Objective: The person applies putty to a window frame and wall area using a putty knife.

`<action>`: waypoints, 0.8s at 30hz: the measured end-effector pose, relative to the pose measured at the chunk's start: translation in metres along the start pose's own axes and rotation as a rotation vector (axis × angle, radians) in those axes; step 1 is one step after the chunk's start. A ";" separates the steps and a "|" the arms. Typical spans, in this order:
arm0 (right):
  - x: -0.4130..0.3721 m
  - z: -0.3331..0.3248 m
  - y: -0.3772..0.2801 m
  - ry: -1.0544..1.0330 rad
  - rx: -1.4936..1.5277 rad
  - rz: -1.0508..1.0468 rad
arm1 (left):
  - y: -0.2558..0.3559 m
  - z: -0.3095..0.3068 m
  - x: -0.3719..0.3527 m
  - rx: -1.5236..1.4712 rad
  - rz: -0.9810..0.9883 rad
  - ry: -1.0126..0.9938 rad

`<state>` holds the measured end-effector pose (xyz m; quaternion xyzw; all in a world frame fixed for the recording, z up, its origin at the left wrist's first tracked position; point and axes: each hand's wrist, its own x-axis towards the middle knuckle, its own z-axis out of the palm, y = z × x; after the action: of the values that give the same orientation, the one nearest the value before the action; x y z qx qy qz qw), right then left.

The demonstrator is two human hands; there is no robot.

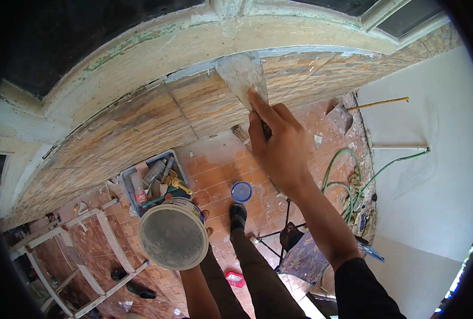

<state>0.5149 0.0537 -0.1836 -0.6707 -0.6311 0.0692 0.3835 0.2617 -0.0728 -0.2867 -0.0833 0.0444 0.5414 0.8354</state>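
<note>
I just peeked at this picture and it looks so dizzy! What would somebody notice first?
First, the right hand in the middle, pressing a wide putty knife against the brown tiled wall under a window frame. Next, the round white bucket the left hand holds up at lower left, with the red floor below.

The left hand (pixel 209 232) is almost wholly hidden under the round white plastic bucket (pixel 174 242); its grip cannot be told. The right hand (pixel 279 141) covers the handle of the wide grey metal scraper (pixel 242 77). Tools in the blue plastic tray (pixel 125 178) at the left are too small to name. The black sleeve (pixel 364 290) runs off the bottom edge.
</note>
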 end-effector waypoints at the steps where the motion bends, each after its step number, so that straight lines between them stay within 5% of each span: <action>1: 0.005 0.003 0.003 0.012 -0.028 0.007 | 0.000 -0.001 -0.001 0.002 0.003 0.008; 18: 0.020 -0.085 0.088 0.188 -0.305 0.057 | -0.028 0.010 0.011 -0.067 -0.023 -0.016; 20: 0.008 -0.080 0.073 0.210 -0.207 0.056 | -0.020 0.003 0.017 -0.264 -0.084 -0.016; 24: 0.005 -0.046 0.050 0.148 0.006 0.065 | -0.026 0.023 0.012 -0.052 -0.012 0.087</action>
<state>0.5826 0.0433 -0.1795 -0.6928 -0.5788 0.0339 0.4287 0.2900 -0.0678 -0.2643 -0.1287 0.0659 0.5334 0.8334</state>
